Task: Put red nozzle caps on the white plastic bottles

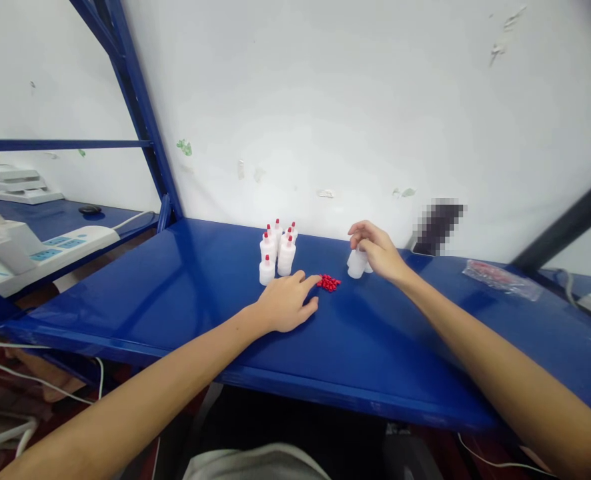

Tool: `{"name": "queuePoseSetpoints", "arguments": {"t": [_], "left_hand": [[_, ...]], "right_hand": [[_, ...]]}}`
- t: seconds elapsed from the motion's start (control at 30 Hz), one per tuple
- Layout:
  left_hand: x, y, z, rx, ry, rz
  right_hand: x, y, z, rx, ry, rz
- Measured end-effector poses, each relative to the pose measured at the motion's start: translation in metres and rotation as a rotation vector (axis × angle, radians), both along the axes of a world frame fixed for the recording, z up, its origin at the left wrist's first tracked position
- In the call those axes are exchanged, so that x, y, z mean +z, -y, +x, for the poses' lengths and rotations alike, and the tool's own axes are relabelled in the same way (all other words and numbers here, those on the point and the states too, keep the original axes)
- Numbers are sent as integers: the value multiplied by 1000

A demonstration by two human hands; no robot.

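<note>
Several white bottles with red tips (284, 257) stand upright in a group on the blue table (225, 320). In front of them, my left hand (289, 301) is low over the table with its fingers apart, one fingertip at the edge of a small pile of red caps (329, 283). To the right of the pile stand white bottles (356, 265) with no red tips showing. My right hand (374, 248) is at their tops, fingers curled, and partly hides them; whether it grips one is unclear.
A dark pixelated object (438, 227) leans at the wall behind the right forearm. A clear plastic bag with red contents (501, 280) lies at the right. Power strips (60, 247) and blue frame posts flank the table.
</note>
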State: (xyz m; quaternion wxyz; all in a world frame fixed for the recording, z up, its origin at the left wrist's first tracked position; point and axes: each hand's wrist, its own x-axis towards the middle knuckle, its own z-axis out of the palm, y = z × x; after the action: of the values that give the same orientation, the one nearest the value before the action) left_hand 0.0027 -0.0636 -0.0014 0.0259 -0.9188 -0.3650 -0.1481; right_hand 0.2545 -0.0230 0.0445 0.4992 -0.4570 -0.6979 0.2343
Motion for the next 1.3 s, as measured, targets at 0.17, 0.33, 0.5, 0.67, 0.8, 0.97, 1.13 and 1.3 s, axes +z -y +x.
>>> {"name": "queuePoseSetpoints", "arguments": {"t": [0.17, 0.33, 0.5, 0.67, 0.8, 0.97, 1.13, 1.3], "left_hand": [[0, -2, 0, -17, 6, -28], [-1, -3, 0, -17, 64, -41], [-2, -3, -1, -59, 114, -68], [-2, -3, -3, -70, 126, -83], [0, -4, -4, -195, 151, -127], [2, -10, 1, -297, 183, -112], [0, -18, 6, -293, 179, -161], [1, -21, 9, -326, 170, -172]], "right_hand": [[1, 8, 2, -9, -80, -65], [-2, 21, 2, 93, -276, -166], [-10, 37, -6, 197, -431, -298], [-14, 46, -15, 212, -452, -340], [-17, 47, -20, 201, -486, -364], [-22, 48, -24, 213, -477, -324], [-23, 47, -26, 224, -435, -336], [-23, 47, -27, 272, -428, -384]]}}
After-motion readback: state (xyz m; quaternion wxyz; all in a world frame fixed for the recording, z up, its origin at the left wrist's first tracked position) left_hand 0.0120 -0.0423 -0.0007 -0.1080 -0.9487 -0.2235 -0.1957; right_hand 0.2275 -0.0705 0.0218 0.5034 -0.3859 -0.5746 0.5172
